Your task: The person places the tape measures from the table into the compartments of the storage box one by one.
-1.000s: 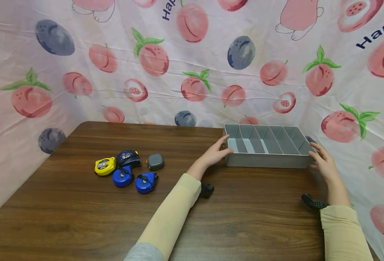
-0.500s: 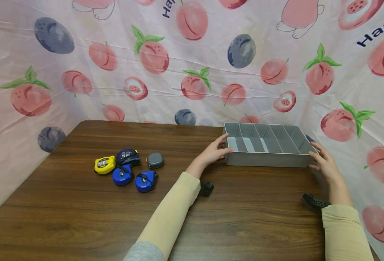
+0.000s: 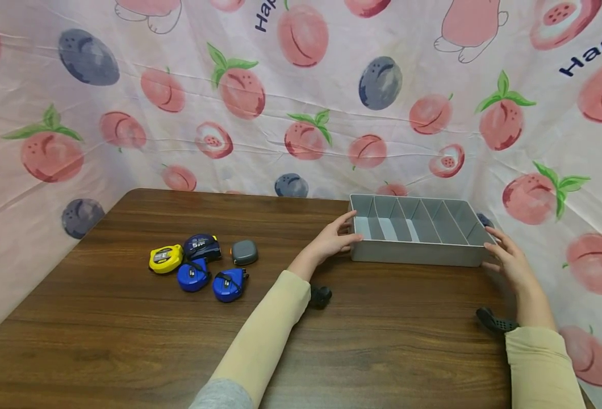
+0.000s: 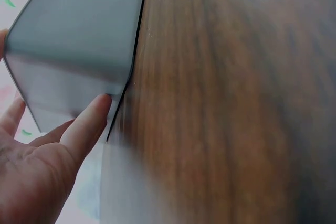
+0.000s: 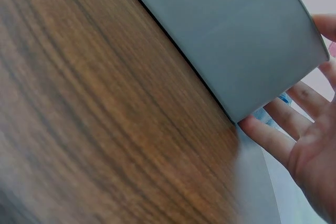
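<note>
A grey divided storage box [image 3: 413,253] stands on the back right of the brown table, its several compartments holding nothing. At its left end is my left hand [image 3: 331,238], thumb at the front corner and fingers along the end wall. The left wrist view shows the left hand [image 4: 42,171] with extended fingers, one fingertip low against the wall. My right hand [image 3: 513,261] touches the opposite end. In the right wrist view the right hand [image 5: 315,140] has its fingers spread, a fingertip right at the box's bottom corner [image 5: 237,119].
Left of the hands lie a yellow tape measure [image 3: 166,259], a dark navy one [image 3: 202,247], two blue ones [image 3: 193,276] and a small grey one [image 3: 243,252]. A fruit-print curtain [image 3: 260,147] borders the table at the back and sides.
The box has shifted very slightly left and toward me, with both hands staying at its ends. The tape measures have not moved.
</note>
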Available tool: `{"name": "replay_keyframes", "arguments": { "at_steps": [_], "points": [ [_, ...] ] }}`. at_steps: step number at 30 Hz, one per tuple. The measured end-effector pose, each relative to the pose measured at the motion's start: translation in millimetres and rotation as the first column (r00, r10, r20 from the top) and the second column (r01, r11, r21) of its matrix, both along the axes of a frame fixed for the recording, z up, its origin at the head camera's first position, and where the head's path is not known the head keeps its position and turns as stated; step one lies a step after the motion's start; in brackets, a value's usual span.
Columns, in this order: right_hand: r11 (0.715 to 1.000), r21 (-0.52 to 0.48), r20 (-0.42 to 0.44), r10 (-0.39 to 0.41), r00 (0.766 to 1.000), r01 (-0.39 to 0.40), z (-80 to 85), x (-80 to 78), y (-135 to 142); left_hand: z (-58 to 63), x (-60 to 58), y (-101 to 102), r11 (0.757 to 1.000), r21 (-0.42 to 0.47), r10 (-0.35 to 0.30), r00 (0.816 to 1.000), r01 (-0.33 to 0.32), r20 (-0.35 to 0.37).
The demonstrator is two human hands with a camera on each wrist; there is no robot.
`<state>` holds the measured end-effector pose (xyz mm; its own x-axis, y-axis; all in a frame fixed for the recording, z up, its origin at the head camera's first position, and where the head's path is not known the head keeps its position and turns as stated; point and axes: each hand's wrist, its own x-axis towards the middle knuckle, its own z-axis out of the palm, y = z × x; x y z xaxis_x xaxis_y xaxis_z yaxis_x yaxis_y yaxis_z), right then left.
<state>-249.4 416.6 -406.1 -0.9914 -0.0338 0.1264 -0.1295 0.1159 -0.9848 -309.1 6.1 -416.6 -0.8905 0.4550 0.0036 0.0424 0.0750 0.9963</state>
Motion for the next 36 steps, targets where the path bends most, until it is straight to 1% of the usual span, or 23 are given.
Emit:
{"name": "replay_keyframes", "arguments": {
  "at_steps": [4, 8, 14, 20, 29, 36],
  "points": [
    [1.000, -0.013, -0.013, 0.015, 1.000, -0.015, -0.2, 1.8, -1.8, -1.1, -0.1, -2.1, 1.000, 0.016, 0.006, 1.000, -0.006, -0.006],
    [0.999, -0.021, -0.021, 0.033, 0.999, -0.034, -0.7, 2.4, -3.6, 0.2, 1.7, -5.6, 1.000, 0.012, 0.009, 1.000, -0.009, -0.008],
    [0.999, 0.001, -0.032, 0.050, 0.998, -0.050, -1.5, 4.0, -4.6, 1.8, 3.4, -11.5, 1.000, 0.014, 0.020, 1.000, -0.020, 0.002],
    [0.997, 0.007, -0.064, 0.073, 0.995, -0.073, -2.6, 4.8, -6.3, 1.9, 6.4, -16.5, 0.999, 0.029, 0.019, 1.000, -0.019, 0.018],
    [0.990, 0.030, -0.068, 0.137, 0.988, -0.136, 0.3, 9.1, -11.2, 2.3, 11.8, -26.6, 0.999, 0.048, 0.022, 0.999, -0.024, 0.034],
    [0.981, 0.027, -0.073, 0.192, 0.979, -0.190, -2.1, 10.0, -15.4, 2.7, 18.1, -36.9, 0.999, 0.041, 0.026, 0.998, -0.028, 0.049]
  ]
}}
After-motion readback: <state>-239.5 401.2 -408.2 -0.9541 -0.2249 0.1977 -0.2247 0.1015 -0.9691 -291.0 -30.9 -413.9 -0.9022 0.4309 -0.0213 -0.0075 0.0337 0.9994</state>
